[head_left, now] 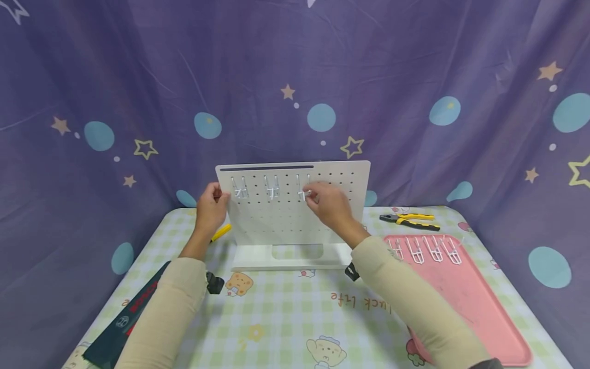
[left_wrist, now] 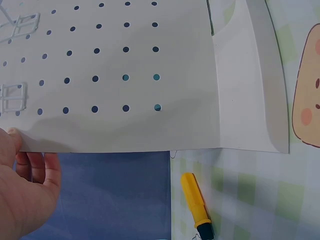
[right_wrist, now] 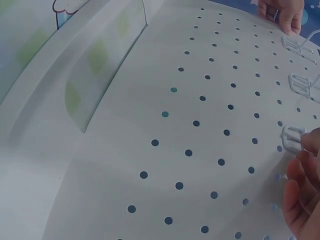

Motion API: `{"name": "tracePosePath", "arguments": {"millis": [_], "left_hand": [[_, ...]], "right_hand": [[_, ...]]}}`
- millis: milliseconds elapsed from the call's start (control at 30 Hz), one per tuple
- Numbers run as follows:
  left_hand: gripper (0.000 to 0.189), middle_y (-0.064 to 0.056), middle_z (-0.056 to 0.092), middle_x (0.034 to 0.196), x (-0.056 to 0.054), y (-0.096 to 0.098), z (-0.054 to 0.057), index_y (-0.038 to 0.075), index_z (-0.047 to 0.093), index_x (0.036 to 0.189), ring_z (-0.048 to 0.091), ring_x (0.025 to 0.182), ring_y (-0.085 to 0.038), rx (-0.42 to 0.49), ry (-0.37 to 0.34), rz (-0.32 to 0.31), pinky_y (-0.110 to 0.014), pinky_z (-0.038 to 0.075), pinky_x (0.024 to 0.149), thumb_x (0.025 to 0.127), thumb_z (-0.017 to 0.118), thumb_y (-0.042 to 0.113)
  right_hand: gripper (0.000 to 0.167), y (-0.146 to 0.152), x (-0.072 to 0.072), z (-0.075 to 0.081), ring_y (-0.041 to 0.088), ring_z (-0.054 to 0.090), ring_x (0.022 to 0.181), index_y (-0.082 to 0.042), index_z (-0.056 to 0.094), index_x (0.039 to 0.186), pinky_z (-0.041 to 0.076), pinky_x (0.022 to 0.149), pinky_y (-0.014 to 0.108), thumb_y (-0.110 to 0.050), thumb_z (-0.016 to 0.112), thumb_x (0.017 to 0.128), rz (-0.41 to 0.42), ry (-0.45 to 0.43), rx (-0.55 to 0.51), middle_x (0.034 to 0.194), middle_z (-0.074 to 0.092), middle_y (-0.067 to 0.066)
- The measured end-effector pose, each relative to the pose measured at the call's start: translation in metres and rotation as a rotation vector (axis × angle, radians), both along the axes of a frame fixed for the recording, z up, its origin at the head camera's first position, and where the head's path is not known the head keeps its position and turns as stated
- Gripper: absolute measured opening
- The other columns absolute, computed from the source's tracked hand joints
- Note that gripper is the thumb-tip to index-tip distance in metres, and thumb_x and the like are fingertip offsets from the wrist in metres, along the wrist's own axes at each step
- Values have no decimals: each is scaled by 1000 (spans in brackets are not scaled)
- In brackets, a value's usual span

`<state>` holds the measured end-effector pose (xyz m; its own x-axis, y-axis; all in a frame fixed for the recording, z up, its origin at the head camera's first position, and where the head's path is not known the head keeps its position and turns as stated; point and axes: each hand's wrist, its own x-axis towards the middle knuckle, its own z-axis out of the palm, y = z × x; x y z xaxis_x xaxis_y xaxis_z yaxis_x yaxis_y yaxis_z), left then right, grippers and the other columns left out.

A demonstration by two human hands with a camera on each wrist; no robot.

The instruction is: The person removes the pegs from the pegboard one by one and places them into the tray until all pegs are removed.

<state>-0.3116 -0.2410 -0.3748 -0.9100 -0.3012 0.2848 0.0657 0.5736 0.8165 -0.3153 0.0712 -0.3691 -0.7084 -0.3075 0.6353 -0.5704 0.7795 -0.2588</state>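
Note:
A white pegboard [head_left: 276, 220] stands upright on its base on the table. My left hand [head_left: 212, 207] grips its left edge, thumb on the front and fingers behind, as the left wrist view shows. Two white wire hooks, one at the far left [head_left: 240, 188] and one beside it [head_left: 272, 188], hang in the upper holes. To their right, my right hand [head_left: 328, 204] pinches a third wire hook [head_left: 301, 188] that lies against the board. In the right wrist view this hook [right_wrist: 291, 140] is partly hidden by the fingertips.
On the right, a pink tray [head_left: 479, 307] bears several more wire hooks [head_left: 435, 249]. Pliers with yellow and black handles [head_left: 410, 221] lie behind it. A yellow handle [left_wrist: 194, 197] shows beside the board's left edge. A dark green Bosch pouch [head_left: 124, 320] lies at the left, partly under my sleeve.

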Motion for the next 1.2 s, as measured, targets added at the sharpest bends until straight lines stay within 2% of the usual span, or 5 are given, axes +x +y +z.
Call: {"name": "tracePosePath", "arguments": {"millis": [267, 467, 733, 1000, 1200], "left_hand": [[24, -18, 58, 112, 0, 1, 1, 3, 54, 122, 56, 109, -33, -8, 15, 0, -47, 50, 99, 104, 53, 19], [24, -18, 58, 112, 0, 1, 1, 3, 53, 122, 56, 108, -33, -9, 8, -5, -46, 50, 98, 104, 53, 19], [24, -19, 58, 113, 2, 2, 1, 3, 53, 123, 57, 110, -33, -1, 6, -7, -47, 50, 99, 104, 53, 18], [24, -19, 59, 114, 2, 2, 1, 3, 53, 123, 57, 110, -34, 0, 11, -7, -48, 50, 99, 104, 54, 18], [23, -19, 59, 113, 2, 1, 1, 3, 54, 123, 57, 110, -34, 1, 8, -6, -47, 50, 99, 104, 54, 18]], "right_hand": [[15, -4, -2, 0, 18, 73, 84, -19, 75, 106, 56, 64, 31, -17, 69, 93, -36, 30, -10, 101, 78, 1], [9, -5, -3, -1, 18, 72, 82, -19, 76, 99, 56, 64, 32, -18, 71, 92, -55, 56, -32, 99, 78, 0], [9, -6, -2, -1, 19, 72, 84, -20, 77, 100, 56, 63, 32, -19, 73, 91, -59, 80, -28, 98, 78, 0], [9, -4, 5, 3, 16, 72, 83, -20, 77, 100, 53, 59, 30, -18, 72, 92, -55, 99, -25, 96, 78, -2], [11, 9, 17, 7, 15, 73, 83, -21, 77, 100, 55, 63, 32, -18, 74, 90, -36, 53, -44, 97, 77, -3]]}}
